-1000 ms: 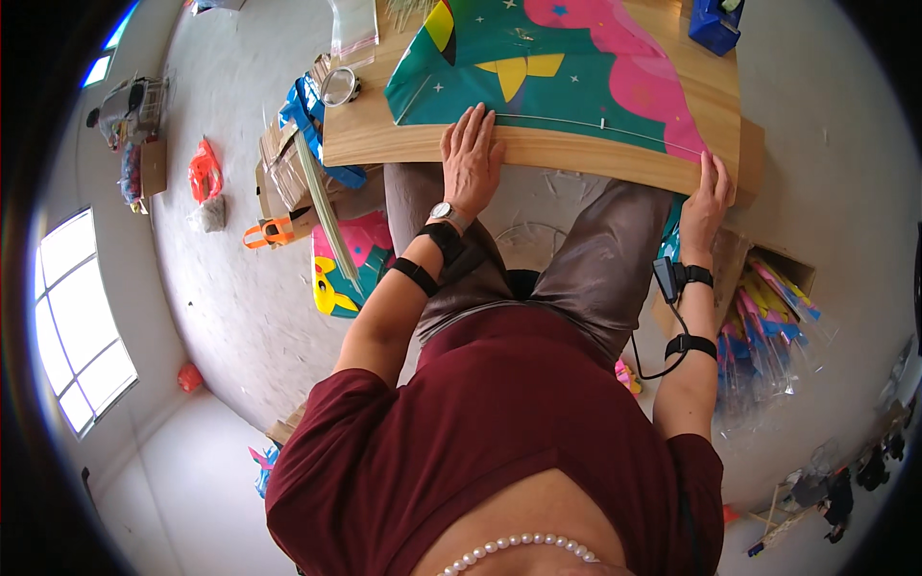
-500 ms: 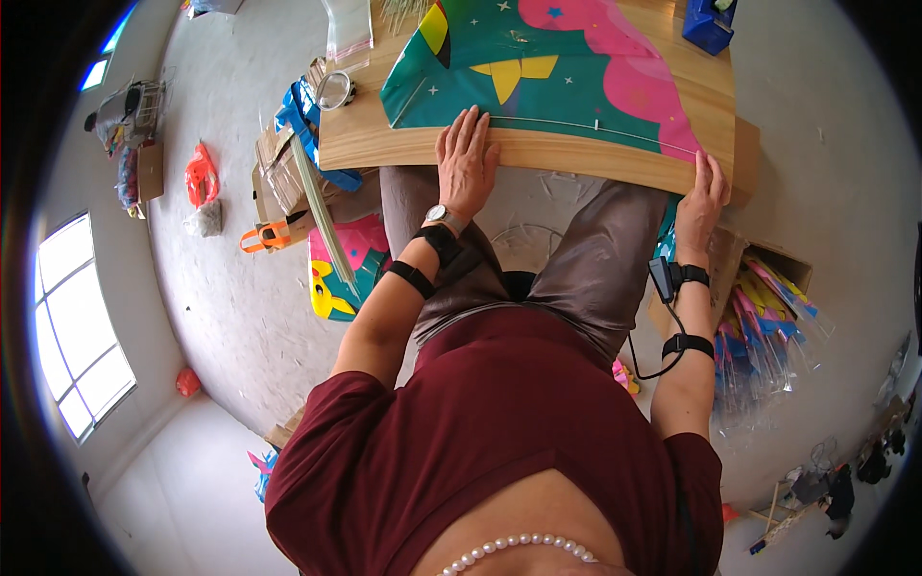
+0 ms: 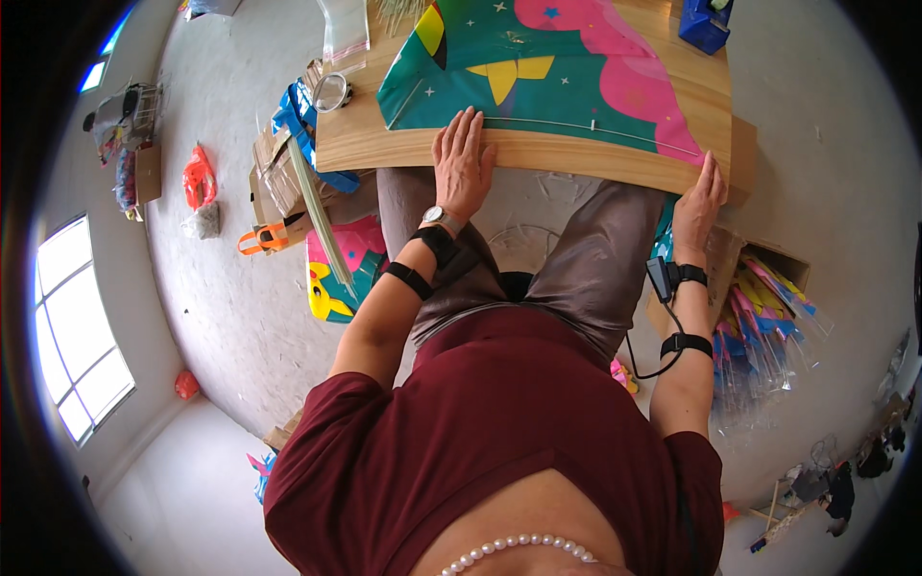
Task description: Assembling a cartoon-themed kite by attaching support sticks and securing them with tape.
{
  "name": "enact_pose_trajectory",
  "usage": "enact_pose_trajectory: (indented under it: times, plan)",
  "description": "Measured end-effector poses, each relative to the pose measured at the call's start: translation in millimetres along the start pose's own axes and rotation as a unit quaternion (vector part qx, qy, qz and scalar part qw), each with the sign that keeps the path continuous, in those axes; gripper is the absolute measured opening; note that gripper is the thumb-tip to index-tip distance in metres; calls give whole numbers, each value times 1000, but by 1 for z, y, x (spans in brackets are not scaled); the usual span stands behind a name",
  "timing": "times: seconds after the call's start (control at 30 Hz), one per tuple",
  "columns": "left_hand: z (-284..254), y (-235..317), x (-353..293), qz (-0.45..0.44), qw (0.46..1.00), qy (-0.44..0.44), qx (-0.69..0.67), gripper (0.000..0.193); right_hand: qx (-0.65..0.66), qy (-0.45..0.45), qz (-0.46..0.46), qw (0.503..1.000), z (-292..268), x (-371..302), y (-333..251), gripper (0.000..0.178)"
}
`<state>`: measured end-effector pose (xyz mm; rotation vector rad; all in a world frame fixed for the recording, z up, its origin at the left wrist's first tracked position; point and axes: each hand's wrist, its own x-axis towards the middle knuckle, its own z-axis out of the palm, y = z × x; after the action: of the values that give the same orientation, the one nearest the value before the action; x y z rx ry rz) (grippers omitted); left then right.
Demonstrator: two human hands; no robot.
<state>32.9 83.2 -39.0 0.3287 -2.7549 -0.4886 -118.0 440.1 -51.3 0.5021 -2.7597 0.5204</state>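
A teal and pink printed sheet [image 3: 562, 91] with yellow shapes and small white stars lies on the wooden table [image 3: 403, 149]. Along its near edge runs a thin white rod [image 3: 547, 122] with a small white fitting on it. My left hand [image 3: 463, 168] rests flat at the table's front edge, fingers stretched and their tips at the sheet's border. At the sheet's right corner, my right hand [image 3: 699, 206] has its fingers together on the tip; the thumb is mostly hidden.
A blue tape dispenser [image 3: 706, 24] stands at the table's far right. A roll of clear tape [image 3: 331, 91] and clear plastic bags [image 3: 346, 34] are at the left. Bundled pale rods [image 3: 322, 211] lean beside the table. Packed colourful pouches [image 3: 768, 317] lie right of my forearm.
My right hand has shifted slightly to the right at the sheet's corner. My left hand stays flat in the same place.
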Motion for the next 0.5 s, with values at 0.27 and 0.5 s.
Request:
enact_pose_trajectory:
  times: [0.27,0.5]
  plan:
    - [-2,2,-1,-10,1000,2,8,58,-21,-6,16,1000,-2,1,-1,62]
    - [-1,2,-1,-9,1000,1,5,57,-56,-6,-10,998,-4,0,4,55]
